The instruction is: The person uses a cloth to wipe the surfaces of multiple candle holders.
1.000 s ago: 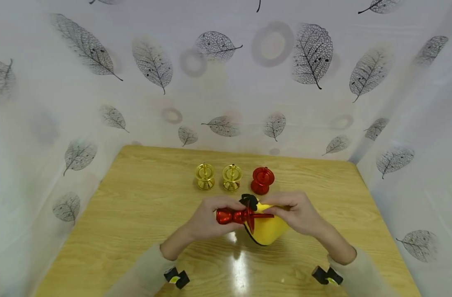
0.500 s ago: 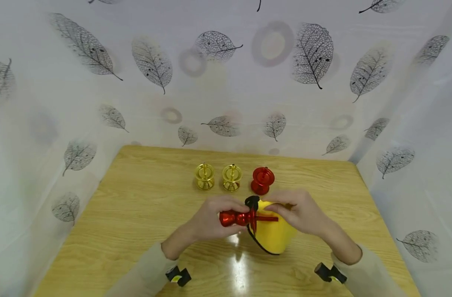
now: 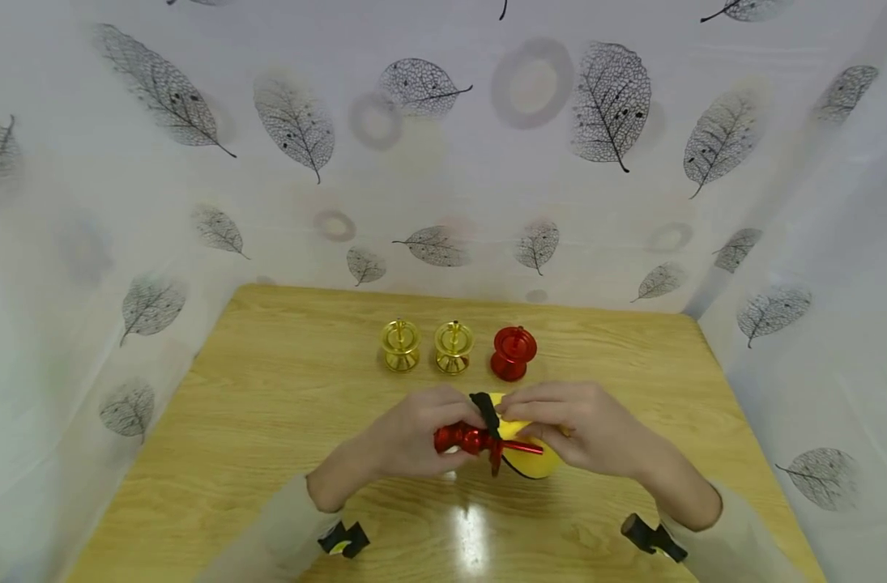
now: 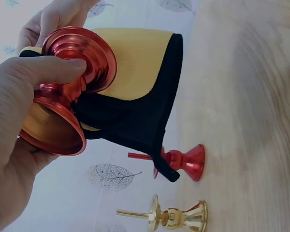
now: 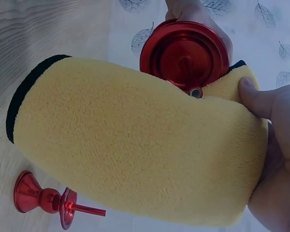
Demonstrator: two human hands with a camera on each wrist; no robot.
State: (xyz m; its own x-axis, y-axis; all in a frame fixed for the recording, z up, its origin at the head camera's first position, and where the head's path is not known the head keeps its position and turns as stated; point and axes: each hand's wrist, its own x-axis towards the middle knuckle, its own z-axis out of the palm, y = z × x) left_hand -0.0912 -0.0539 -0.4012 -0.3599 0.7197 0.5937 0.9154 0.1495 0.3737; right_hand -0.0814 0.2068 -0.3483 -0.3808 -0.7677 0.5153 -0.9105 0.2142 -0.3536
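My left hand [image 3: 421,429] grips a shiny red candlestick [image 3: 466,440] by its waist, tilted on its side with its thin pin pointing right. In the left wrist view the thumb [image 4: 63,69] lies across the stem between the dish and the flared, hollow base. A yellow fleecy cloth [image 5: 135,140] with black edging hangs behind and beside the candlestick. My right hand [image 3: 585,425] pinches the cloth near the dish, its thumb [image 5: 256,101] pressed on the fabric in the right wrist view. Part of the pin's length is hidden by cloth in that view.
Beyond the hands, two gold candlesticks [image 3: 401,346] and another red candlestick [image 3: 513,352] stand upright in a row on the wooden table [image 3: 304,364]. A white leaf-patterned curtain [image 3: 458,178] surrounds the table's back and sides. Black wrist cameras [image 3: 344,538] sit at both cuffs.
The right hand has shifted slightly down and left, closer to the candlestick's dish. The candlestick has dropped a little, and the cloth's hanging part, which swung out lower, is now drawn up shorter.
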